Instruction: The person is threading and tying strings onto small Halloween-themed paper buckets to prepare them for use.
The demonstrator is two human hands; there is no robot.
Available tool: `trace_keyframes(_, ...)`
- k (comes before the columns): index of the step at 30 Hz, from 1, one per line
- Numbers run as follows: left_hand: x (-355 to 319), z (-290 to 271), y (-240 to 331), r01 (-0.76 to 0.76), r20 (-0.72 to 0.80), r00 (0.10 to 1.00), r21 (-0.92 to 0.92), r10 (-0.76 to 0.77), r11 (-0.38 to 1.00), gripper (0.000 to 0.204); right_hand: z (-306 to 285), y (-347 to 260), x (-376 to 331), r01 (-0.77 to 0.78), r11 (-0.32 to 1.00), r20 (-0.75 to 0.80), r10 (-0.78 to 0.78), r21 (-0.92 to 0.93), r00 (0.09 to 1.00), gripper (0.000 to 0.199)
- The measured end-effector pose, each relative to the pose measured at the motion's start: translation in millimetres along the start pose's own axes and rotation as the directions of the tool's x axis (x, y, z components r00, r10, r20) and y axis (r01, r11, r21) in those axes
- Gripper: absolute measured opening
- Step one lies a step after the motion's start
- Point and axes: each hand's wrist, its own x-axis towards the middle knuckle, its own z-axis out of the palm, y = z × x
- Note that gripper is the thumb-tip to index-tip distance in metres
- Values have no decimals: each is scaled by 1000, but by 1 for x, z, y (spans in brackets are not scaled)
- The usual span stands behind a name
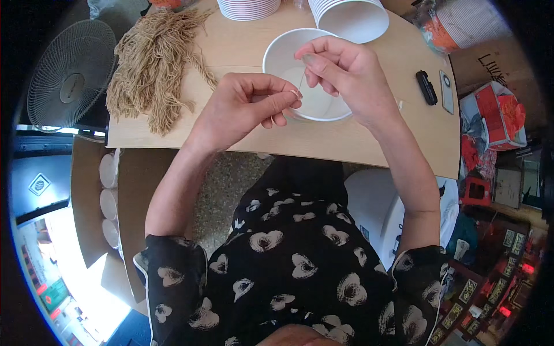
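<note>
Above the near rim of a white paper tub, my left hand pinches one end of a thin pale strand between thumb and index finger. My right hand is over the tub, its thumb and index finger pinched at the strand's upper end. Only a short, fine length shows between the two hands, too small to tell whether it is thread or wire. To the left of my left hand lies a large bundle of tan twisted cords on the wooden table.
Stacked white tubs and another stack stand at the far edge. A black folding knife or cutter lies beside a flat silver piece at right. Left are a fan and an open carton with white rolls or cups.
</note>
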Motion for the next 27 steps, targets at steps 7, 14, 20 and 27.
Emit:
trace_keyframes(7,-1,-6,-1,26,-14,1000,-27,-27,999,23,6,8,-20,308,714,-172,-514,-629,840,17)
trace_keyframes(14,-1,-4,1,29,-33,999,-2,-29,1000,25,33,17,-41,383,416,-23,-701,-825,713,21)
trace_keyframes(20,0,-2,-3,21,-50,999,-39,-22,999,26,34,28,-37,435,282,38,-803,-855,595,24)
trace_keyframes(27,-2,1,-2,42,-53,997,-135,-50,990,26,35,35,-35,451,253,57,-821,-856,568,27)
